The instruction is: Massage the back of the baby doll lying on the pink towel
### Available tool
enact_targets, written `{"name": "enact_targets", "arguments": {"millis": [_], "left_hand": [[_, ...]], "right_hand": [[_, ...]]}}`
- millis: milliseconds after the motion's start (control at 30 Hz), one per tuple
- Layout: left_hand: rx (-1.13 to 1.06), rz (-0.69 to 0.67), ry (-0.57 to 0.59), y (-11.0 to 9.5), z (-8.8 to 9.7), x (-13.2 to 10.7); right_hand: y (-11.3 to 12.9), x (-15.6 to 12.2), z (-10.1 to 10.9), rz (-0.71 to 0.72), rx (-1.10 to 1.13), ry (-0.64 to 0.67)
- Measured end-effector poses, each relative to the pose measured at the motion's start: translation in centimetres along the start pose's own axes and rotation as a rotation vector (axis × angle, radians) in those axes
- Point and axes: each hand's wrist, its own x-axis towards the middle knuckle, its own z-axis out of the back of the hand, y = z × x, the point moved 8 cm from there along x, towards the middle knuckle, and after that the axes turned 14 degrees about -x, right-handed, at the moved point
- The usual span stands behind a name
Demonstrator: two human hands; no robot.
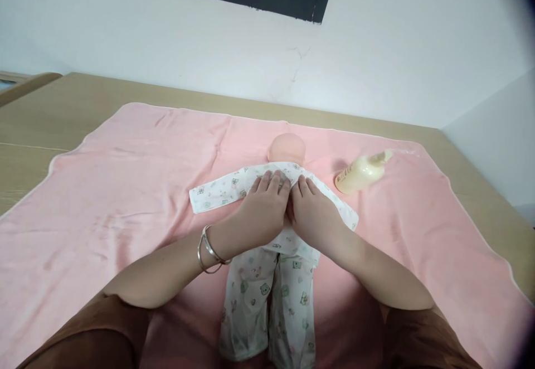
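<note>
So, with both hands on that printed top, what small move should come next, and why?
Perhaps draw the left hand and right hand gently apart: they lie close together on the printed top, hiding part of its middle, so parting them should show how it sits.

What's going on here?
A person has both hands on the chest of a doll: the left hand and right hand are close together on its patterned shirt. The doll, also in patterned pants, lies on a pink blanket. A bottle is to its right, untouched.
</note>
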Motion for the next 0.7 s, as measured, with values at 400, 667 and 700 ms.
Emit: {"name": "enact_targets", "arguments": {"millis": [400, 667, 700], "left_hand": [[-0.182, 0.174, -0.207, 4.9, 1.0, 3.7], [-0.160, 0.192, -0.259, 4.9, -0.2, 3.6], [-0.161, 0.195, -0.257, 4.9, -0.2, 3.6]], "right_hand": [[-3.8, 3.5, -1.4, -0.222, 0.149, 0.034], [-3.2, 3.2, -1.7, -0.279, 0.182, 0.054], [-3.2, 3.2, -1.8, -0.281, 0.188, 0.062]]}}
